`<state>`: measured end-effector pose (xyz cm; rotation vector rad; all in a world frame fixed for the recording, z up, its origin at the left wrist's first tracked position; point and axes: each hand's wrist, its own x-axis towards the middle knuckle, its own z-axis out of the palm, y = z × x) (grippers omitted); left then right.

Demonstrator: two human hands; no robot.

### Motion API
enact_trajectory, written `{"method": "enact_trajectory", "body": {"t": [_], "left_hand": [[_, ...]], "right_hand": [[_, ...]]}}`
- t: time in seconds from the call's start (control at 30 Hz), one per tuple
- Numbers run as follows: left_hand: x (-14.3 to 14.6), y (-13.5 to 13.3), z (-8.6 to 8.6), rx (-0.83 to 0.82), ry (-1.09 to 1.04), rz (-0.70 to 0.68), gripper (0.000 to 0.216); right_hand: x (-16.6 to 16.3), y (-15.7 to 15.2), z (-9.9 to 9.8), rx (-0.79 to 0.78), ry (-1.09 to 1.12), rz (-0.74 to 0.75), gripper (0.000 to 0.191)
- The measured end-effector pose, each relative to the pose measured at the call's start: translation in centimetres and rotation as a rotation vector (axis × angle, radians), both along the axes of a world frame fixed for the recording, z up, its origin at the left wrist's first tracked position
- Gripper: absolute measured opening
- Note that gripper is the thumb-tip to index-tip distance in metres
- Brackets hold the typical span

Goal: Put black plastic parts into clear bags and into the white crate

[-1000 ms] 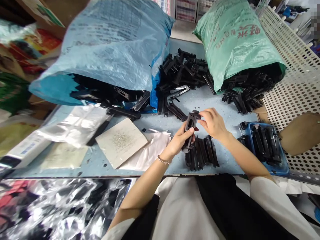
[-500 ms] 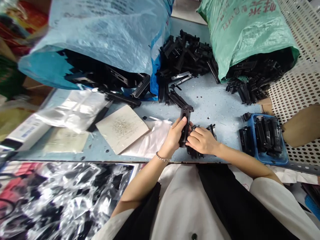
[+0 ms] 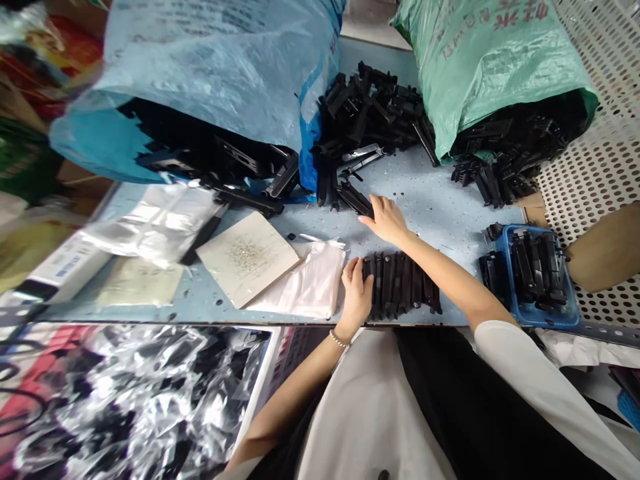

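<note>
A row of several black plastic parts (image 3: 403, 291) lies side by side near the front edge of the light blue table (image 3: 430, 207). My left hand (image 3: 356, 295) rests flat against the row's left end, fingers stretched along the first part. My right hand (image 3: 385, 217) reaches forward over the table and its fingers close on a loose black part (image 3: 355, 199) at the edge of a black heap (image 3: 370, 113). The right forearm crosses above the row.
A blue sack (image 3: 215, 73) and a green sack (image 3: 480, 67) lie open at the back, black parts spilling out. A blue tray (image 3: 537, 273) of parts sits right, beside a white perforated basket (image 3: 590, 160). A pale card (image 3: 247, 257) and plastic bags lie left.
The part held in both hands has been set down at the left end of the row. My right hand has moved forward to the loose parts; my left hand stays at the row.
</note>
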<state>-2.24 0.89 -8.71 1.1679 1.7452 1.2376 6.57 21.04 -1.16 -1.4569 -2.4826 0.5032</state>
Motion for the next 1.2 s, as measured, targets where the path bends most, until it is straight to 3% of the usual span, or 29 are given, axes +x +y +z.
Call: {"method": "enact_trajectory", "body": {"t": [0.07,0.13,0.2,0.27,0.33,0.4,0.53,0.6,0.7,0.9,1.03,1.2], "left_hand": [[0.2,0.9,0.0,0.027,0.009,-0.037,0.055],[-0.5,2.4,0.9,0.028,-0.120,-0.043,0.056],[-1.6,4.2,2.5,0.056,-0.376,0.004,0.061],[-2.5,5.9,4.5,0.107,-0.659,0.054,0.065],[-2.8,6.9,6.5,0.127,-0.846,0.050,0.065],[-2.6,7.1,8.3,0.092,-0.933,-0.010,0.061],[-1.4,5.3,10.5,-0.114,-1.040,-0.210,0.044],[-0.8,4.3,11.1,-0.234,-1.084,-0.281,0.044],[0.2,3.1,11.8,-0.343,-1.097,-0.314,0.050],[0.1,2.4,12.8,-0.310,-1.134,-0.302,0.052],[-1.2,3.2,12.2,-0.370,-1.158,-0.289,0.054],[-0.8,3.9,11.7,-0.257,-1.094,-0.127,0.059]], "right_hand": [[-0.9,1.5,-0.5,-0.110,-0.021,-0.066,0.038],[-0.9,1.1,-0.3,-0.211,0.016,-0.112,0.030],[0.0,-1.1,0.2,-0.256,0.130,-0.077,0.037],[1.6,-4.3,1.1,-0.246,0.314,0.052,0.034],[3.5,-7.2,2.1,-0.188,0.444,0.212,0.030],[5.2,-8.7,3.4,-0.041,0.461,0.261,0.032],[7.5,-7.0,5.7,0.365,0.260,0.280,0.032],[8.0,-5.4,6.4,0.438,0.127,0.407,0.029],[8.2,-3.9,6.8,0.363,0.059,0.554,0.029],[8.4,-3.7,7.2,0.192,0.220,0.446,0.046],[8.9,-5.7,8.1,0.161,0.186,0.554,0.048],[7.9,-10.4,8.0,0.232,0.070,0.682,0.046]]}}
